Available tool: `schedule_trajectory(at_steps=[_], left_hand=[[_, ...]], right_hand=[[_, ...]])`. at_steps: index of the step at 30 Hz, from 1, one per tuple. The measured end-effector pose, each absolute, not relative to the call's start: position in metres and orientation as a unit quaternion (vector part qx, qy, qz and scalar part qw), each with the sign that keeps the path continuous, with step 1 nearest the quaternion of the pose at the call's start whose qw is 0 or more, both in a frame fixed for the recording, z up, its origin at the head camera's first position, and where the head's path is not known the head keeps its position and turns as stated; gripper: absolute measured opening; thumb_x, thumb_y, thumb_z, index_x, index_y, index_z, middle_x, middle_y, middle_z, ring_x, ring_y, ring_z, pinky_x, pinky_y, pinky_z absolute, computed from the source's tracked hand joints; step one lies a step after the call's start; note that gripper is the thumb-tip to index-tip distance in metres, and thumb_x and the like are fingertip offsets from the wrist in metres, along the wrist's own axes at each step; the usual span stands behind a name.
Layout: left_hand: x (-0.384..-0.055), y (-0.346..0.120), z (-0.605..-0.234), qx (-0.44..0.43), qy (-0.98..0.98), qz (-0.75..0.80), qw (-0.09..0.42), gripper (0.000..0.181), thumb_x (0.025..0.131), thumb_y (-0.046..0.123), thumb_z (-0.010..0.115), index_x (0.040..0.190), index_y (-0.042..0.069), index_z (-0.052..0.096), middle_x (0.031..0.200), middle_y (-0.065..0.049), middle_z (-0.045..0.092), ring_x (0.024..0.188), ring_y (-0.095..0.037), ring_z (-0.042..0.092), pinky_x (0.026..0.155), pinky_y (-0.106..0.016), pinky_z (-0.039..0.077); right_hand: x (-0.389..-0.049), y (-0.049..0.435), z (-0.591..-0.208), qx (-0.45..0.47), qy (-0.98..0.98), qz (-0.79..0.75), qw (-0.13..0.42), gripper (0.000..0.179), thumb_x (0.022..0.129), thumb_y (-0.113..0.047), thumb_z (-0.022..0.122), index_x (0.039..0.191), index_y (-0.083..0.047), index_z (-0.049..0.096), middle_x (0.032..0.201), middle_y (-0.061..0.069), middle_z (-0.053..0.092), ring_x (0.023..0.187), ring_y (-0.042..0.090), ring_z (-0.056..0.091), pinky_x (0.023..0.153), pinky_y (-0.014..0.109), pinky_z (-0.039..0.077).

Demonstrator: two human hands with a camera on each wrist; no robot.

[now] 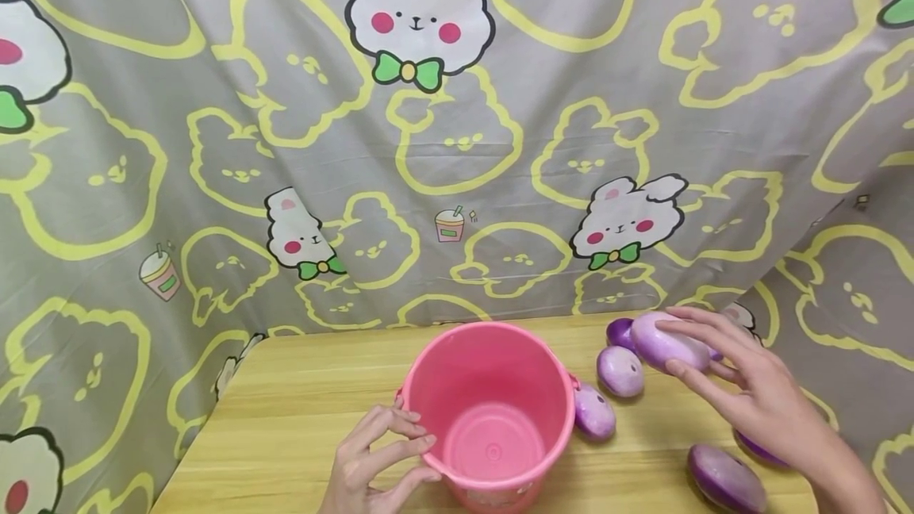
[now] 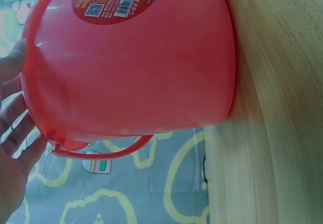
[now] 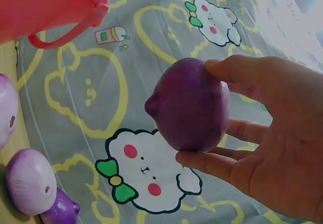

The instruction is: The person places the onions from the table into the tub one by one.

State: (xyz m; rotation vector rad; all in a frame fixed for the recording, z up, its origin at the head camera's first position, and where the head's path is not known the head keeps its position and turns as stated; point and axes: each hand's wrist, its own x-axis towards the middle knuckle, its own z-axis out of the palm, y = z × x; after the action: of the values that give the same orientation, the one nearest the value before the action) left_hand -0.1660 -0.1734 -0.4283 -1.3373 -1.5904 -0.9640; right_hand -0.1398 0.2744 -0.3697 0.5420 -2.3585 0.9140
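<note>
A pink plastic bucket [image 1: 493, 331] stands upright on the table, its round label [image 2: 116, 4] showing in the left wrist view. At its left rim my left hand [image 1: 378, 450] grips the edge, fingertips over the lip. My right hand [image 1: 757, 387] holds a glossy purple onion [image 3: 189, 105] between thumb and fingers, raised above the table to the right of the bucket. Below and around it lie more purple onions: a pale one [image 1: 620, 371], one beside the bucket [image 1: 594, 414] and a darker one [image 1: 726, 477] near the front.
The wood-grain table [image 1: 307, 395] backs onto a grey patterned curtain [image 1: 457, 165]. Another onion [image 1: 760, 448] is partly hidden under my right forearm, and a deep purple one [image 1: 619, 332] lies behind the raised onion. The bucket's handle [image 2: 111, 155] hangs down its side.
</note>
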Motion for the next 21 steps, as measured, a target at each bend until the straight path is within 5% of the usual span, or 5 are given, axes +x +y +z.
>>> schedule_trajectory(at_steps=[21], left_hand=[[-0.166, -0.172, -0.427, -0.535, -0.63, -0.384, 0.41, 0.028, 0.085, 0.022, 0.086, 0.103, 0.003, 0.078, 0.096, -0.012, 0.068, 0.092, -0.027, 0.063, 0.092, -0.03, 0.056]], right_hand=[[-0.132, 0.264, -0.362, 0.212, -0.876, 0.352, 0.252, 0.056, 0.087, 0.003, 0.079, 0.137, -0.017, 0.065, 0.149, 0.005, 0.051, 0.136, 0.008, 0.045, 0.097, 0.006, 0.043]])
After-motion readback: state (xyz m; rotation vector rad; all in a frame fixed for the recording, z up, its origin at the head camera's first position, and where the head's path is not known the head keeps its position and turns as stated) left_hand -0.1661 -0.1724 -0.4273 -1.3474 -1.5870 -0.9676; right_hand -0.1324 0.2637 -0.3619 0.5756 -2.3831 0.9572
